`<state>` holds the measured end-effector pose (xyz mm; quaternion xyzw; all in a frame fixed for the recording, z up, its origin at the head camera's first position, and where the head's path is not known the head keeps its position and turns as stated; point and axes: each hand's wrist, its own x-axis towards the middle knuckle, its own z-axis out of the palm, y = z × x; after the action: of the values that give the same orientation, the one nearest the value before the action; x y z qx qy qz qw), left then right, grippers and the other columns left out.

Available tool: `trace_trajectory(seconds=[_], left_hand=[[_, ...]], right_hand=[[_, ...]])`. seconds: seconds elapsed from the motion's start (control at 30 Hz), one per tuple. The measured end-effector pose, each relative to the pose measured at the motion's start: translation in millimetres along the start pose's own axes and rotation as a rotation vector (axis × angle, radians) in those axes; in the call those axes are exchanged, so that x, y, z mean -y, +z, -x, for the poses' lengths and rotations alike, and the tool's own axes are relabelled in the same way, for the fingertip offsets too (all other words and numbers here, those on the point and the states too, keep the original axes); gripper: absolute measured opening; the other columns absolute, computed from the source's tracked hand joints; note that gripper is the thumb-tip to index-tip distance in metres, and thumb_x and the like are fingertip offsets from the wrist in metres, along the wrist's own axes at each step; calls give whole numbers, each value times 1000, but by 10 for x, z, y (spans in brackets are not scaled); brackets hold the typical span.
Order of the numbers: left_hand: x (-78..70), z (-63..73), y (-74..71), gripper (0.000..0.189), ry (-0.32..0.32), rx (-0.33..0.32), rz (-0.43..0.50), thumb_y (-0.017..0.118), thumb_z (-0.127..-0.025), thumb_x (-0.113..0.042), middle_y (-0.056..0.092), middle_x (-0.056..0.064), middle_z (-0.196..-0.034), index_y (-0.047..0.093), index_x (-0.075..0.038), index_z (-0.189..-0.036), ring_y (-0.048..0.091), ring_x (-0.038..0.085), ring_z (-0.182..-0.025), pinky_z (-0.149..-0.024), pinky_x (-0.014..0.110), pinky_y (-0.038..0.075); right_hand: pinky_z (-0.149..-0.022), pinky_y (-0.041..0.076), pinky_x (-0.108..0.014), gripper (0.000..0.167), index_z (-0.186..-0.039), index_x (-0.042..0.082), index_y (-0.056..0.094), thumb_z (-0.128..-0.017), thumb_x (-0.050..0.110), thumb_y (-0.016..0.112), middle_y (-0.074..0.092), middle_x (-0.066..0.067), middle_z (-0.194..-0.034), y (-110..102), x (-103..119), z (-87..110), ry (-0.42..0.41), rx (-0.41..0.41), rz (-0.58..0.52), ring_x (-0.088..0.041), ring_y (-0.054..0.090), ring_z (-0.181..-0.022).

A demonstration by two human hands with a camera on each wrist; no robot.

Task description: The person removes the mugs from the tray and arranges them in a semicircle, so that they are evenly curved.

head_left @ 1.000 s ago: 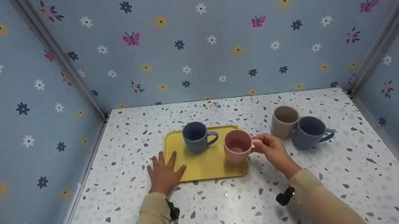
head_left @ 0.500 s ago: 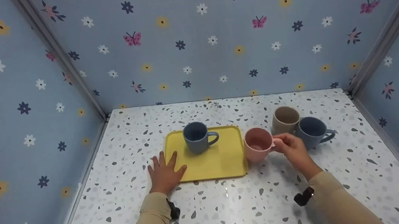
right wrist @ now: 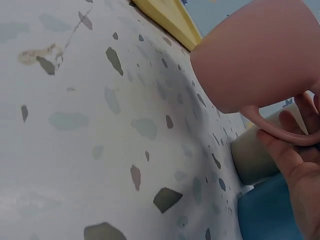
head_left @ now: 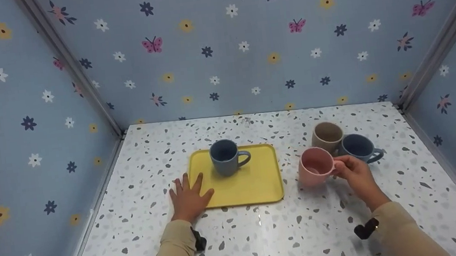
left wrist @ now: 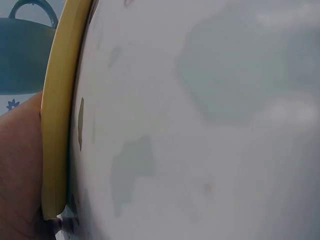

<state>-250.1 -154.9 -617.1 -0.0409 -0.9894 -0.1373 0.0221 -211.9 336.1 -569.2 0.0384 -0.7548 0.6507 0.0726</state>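
Observation:
My right hand (head_left: 357,177) pinches the handle of a pink mug (head_left: 315,168), upright and to the right of the yellow tray (head_left: 256,189). In the right wrist view the pink mug (right wrist: 260,55) hangs above the table, with fingers through and around its handle. A blue mug (head_left: 224,159) stands on the tray, handle pointing right. My left hand (head_left: 190,200) lies with spread, straight fingers over the tray's left edge. The left wrist view shows part of that hand (left wrist: 20,170) against the tray's rim (left wrist: 55,125).
Behind the held mug stand a beige mug (head_left: 326,134) and a second blue mug (head_left: 358,146), close together. Floral panels (head_left: 244,48) enclose the speckled table (head_left: 233,247) at the back and both sides.
My right hand has carried the pink mug rightward, from over the tray to the table area beside it. The left hand and the blue mug on the tray stay in place.

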Motion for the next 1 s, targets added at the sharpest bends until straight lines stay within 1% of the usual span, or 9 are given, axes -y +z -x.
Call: trace_trajectory(seconds=[0.17,0.27,0.4,0.5,0.7,0.8,0.9,1.0], left_hand=[[2,5,0,69,-3,-1,-10,36,-81,-66,13,21,-142,27,-31,-139,7,46,-125,-94,64,5],[-5,5,-7,68,0,-14,-8,38,-81,-65,14,21,-142,29,-30,-138,8,46,-125,-93,64,6],[-20,6,-16,67,1,-18,-8,38,-81,-65,15,20,-142,30,-31,-138,9,46,-125,-93,64,6],[-27,7,-17,67,1,-9,-9,38,-81,-65,13,20,-143,29,-31,-138,8,46,-125,-94,63,6],[-34,17,-17,67,-3,-11,-3,38,-81,-65,13,20,-143,29,-31,-138,8,46,-125,-94,63,5],[-31,18,-19,67,-7,-3,1,37,-81,-65,12,20,-143,28,-31,-138,6,46,-126,-94,63,3],[-33,22,-29,67,-6,-3,6,38,-81,-64,12,20,-143,28,-30,-138,6,46,-125,-93,64,3],[-31,26,-34,68,-10,-8,0,38,-81,-65,13,20,-143,29,-30,-138,7,46,-125,-93,64,4]], right_hand=[[-76,47,-36,32,-108,-4,54,-87,20,54,56,-24,-101,-139,-31,75,-4,-11,-11,-34,57,-90],[-76,48,-33,31,-108,-4,54,-87,19,54,56,-23,-101,-222,-46,116,-8,-18,23,-32,58,-90],[-75,48,-32,31,-107,-4,54,-87,19,55,56,-23,-101,-344,-61,171,6,-31,27,-31,58,-89],[-75,48,-33,31,-107,-4,54,-86,20,56,56,-23,-101,-443,-65,221,35,-35,23,-30,58,-90],[-78,46,-32,35,-112,3,53,-86,28,55,55,-18,-107,-628,-33,342,131,-36,89,-26,56,-96],[-78,46,-34,34,-112,0,52,-88,23,54,54,-21,-108,-675,31,414,112,-26,83,-29,56,-96],[-76,47,-35,31,-111,-5,51,-89,17,52,53,-25,-106,-704,105,469,62,-7,84,-31,57,-92],[-75,47,-35,30,-110,-6,51,-90,16,51,54,-25,-104,-749,121,493,40,20,103,-30,58,-90]])
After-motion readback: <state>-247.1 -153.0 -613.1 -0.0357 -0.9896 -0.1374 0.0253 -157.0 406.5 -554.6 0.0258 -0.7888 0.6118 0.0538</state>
